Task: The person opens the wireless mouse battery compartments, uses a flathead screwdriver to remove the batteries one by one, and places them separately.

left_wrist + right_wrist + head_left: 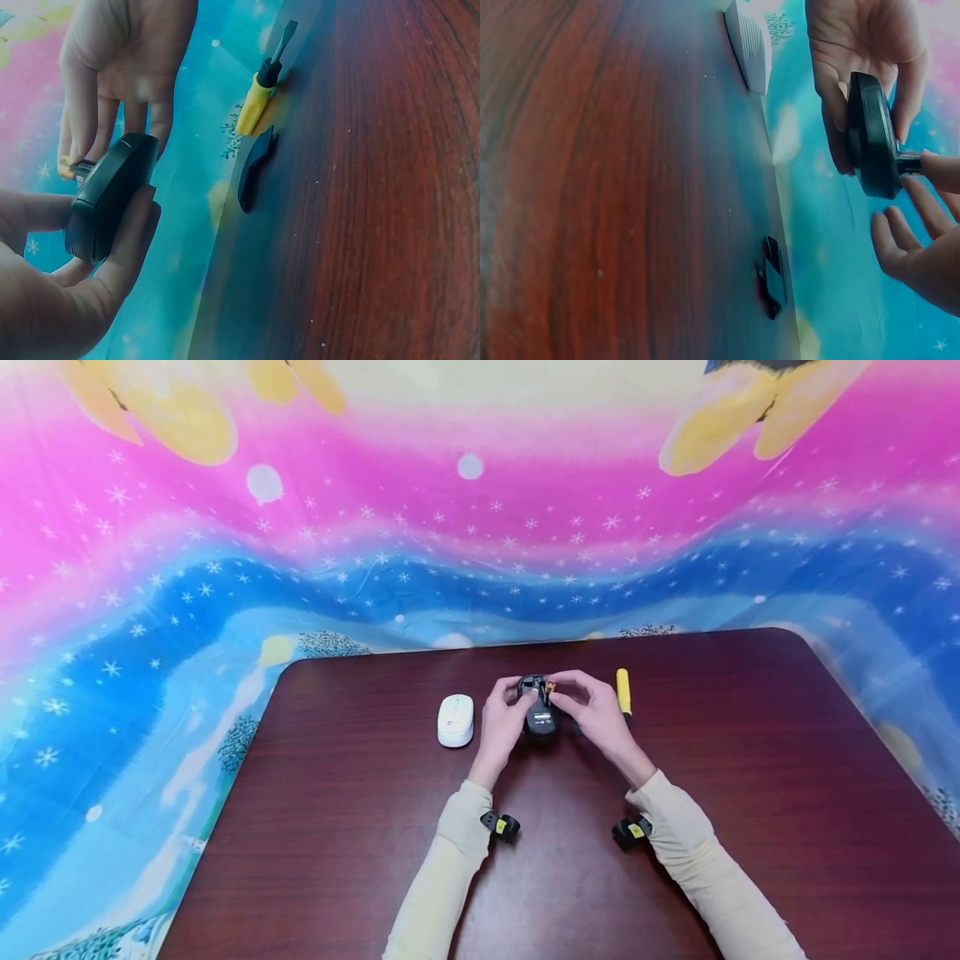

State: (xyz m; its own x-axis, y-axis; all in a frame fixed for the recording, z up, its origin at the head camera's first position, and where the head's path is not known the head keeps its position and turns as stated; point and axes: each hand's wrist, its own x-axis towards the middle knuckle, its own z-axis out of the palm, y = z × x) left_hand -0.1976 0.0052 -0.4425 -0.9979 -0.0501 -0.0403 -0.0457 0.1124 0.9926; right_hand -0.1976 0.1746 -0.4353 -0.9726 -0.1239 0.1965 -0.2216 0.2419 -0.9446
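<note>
Both hands meet over the middle of the dark wooden table (360,827). My left hand (512,703) grips a black computer mouse (540,717), raised off the table and turned underside up. My right hand (561,690) pinches a small battery (549,687) with an orange end at the mouse's open compartment. In the left wrist view, the left hand (112,247) cradles the black mouse (109,195) while the right hand's fingers hold the battery (73,167) against it. In the right wrist view, the battery (909,160) sticks out of the black mouse (874,135).
A white mouse (455,720) lies just left of my hands. A yellow-handled screwdriver (623,692) lies to the right. A loose black cover piece (253,166) rests on the table near the screwdriver (256,101). A colourful cloth (150,610) surrounds the table.
</note>
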